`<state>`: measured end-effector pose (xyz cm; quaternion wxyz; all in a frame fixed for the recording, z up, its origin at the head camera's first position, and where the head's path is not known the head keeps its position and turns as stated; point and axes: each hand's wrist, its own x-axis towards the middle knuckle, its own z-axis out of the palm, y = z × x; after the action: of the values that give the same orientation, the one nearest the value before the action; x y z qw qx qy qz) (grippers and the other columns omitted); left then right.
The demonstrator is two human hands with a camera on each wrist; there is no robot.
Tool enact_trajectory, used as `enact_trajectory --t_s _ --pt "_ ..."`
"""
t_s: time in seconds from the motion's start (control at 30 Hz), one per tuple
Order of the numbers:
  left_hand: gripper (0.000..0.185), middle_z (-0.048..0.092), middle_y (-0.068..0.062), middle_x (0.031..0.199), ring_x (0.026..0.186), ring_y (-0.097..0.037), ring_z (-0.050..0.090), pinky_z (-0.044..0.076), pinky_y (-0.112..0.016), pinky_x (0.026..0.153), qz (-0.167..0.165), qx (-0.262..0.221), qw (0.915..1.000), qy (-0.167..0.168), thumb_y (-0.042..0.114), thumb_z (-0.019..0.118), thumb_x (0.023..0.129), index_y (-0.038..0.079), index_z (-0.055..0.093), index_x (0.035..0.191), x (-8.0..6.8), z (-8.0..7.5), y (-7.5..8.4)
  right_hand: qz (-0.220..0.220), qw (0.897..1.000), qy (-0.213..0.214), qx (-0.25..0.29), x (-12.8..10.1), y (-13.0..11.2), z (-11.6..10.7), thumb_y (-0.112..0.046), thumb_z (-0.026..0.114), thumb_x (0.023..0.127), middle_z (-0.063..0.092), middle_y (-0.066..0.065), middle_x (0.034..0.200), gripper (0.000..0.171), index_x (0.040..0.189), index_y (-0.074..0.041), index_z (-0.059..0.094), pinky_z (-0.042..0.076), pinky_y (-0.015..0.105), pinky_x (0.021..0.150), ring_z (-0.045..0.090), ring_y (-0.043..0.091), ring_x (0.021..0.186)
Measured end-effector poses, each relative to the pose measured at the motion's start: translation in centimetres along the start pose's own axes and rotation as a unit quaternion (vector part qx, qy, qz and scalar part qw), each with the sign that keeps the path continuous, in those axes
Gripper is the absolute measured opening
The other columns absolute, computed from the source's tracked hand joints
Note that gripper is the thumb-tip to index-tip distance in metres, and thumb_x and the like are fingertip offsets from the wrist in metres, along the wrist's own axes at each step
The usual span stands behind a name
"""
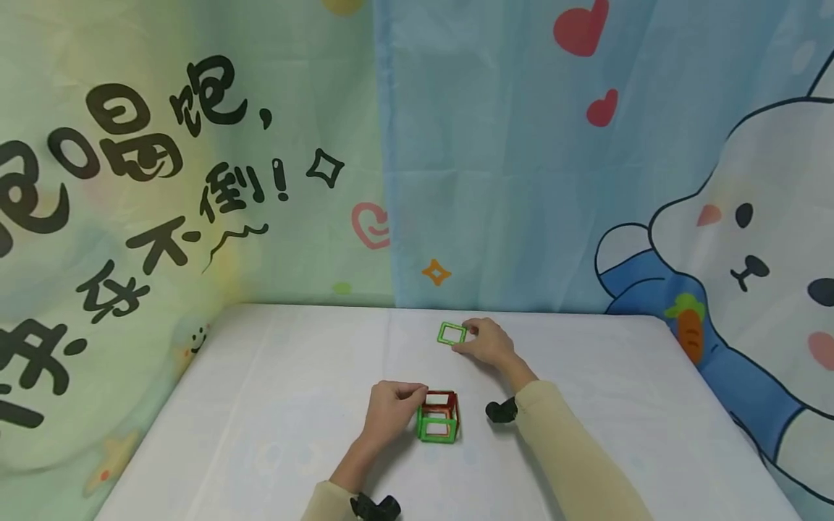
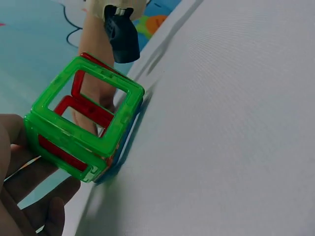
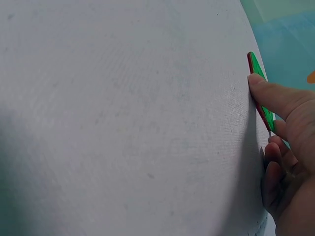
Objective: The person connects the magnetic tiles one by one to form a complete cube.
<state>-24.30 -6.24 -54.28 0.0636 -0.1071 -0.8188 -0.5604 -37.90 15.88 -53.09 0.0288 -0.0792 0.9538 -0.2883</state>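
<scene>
A small open-framed cube of magnetic tiles, with green and red square frames, stands on the white table near the middle. My left hand holds it at its upper left corner between thumb and fingers. In the left wrist view the cube shows two green faces toward the camera, red frames behind and a blue edge underneath. Farther back, my right hand pinches a green square magnetic tile by its right side. Seen edge-on in the right wrist view, this tile has a red layer along the green.
The white tabletop reaches back to a printed cloth backdrop with hearts and a cartoon animal. A black wrist device sits on the right sleeve, another on the left.
</scene>
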Motion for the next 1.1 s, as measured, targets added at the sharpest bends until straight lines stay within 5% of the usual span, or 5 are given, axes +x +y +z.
enact_trajectory --t_s 0.13,0.33,0.47,0.83,1.1 --pt "0.028 0.073 0.004 0.090 0.087 -0.010 0.067 0.053 -0.030 0.074 -0.014 -0.002 0.9994 -0.030 0.030 0.061 0.096 0.006 0.077 0.100 -0.1 -0.1 0.0 -0.001 1.000 0.008 0.014 -0.3 0.3 0.1 -0.034 0.078 0.081 0.061 0.013 0.116 0.058 0.127 -0.003 0.061 0.044 0.047 0.087 0.056 0.030 0.107" --pt "0.048 0.063 0.000 0.119 0.104 -0.017 0.061 0.048 -0.038 0.087 -0.031 -0.003 0.9825 -0.183 0.037 0.065 0.093 0.009 0.059 0.132 0.0 -1.4 -0.2 -0.016 0.998 0.031 0.053 -0.7 1.0 0.1 -0.031 0.080 0.080 0.063 0.013 0.110 0.056 0.125 -0.004 0.060 0.045 0.047 0.085 0.057 0.030 0.101" --pt "0.064 0.061 0.003 0.121 0.111 -0.014 0.056 0.044 -0.036 0.095 -0.015 0.018 0.9724 -0.232 0.034 0.078 0.082 0.011 0.054 0.136 0.0 -2.1 -0.3 -0.044 0.994 0.033 0.089 -1.0 1.3 -0.2 -0.026 0.081 0.079 0.063 0.013 0.107 0.055 0.123 -0.003 0.060 0.047 0.045 0.081 0.058 0.028 0.095" --pt "0.061 0.064 0.007 0.115 0.107 -0.011 0.058 0.045 -0.031 0.094 -0.002 0.022 0.9747 -0.222 0.025 0.086 0.075 0.010 0.061 0.128 0.2 -2.2 -1.0 -0.117 0.984 0.028 0.129 -4.2 -1.2 -2.2 -0.017 0.081 0.079 0.060 0.015 0.106 0.050 0.119 0.000 0.058 0.048 0.033 0.060 0.057 0.016 0.070" --pt "0.061 0.064 0.004 0.117 0.109 -0.013 0.058 0.045 -0.032 0.093 -0.014 0.016 0.9753 -0.220 0.022 0.086 0.075 0.010 0.061 0.129 0.1 -2.2 -0.8 -0.118 0.985 0.035 0.118 -7.9 -2.7 -2.9 -0.023 0.083 0.076 0.061 0.008 0.107 0.050 0.118 -0.005 0.062 0.047 0.032 0.061 0.057 0.017 0.079"
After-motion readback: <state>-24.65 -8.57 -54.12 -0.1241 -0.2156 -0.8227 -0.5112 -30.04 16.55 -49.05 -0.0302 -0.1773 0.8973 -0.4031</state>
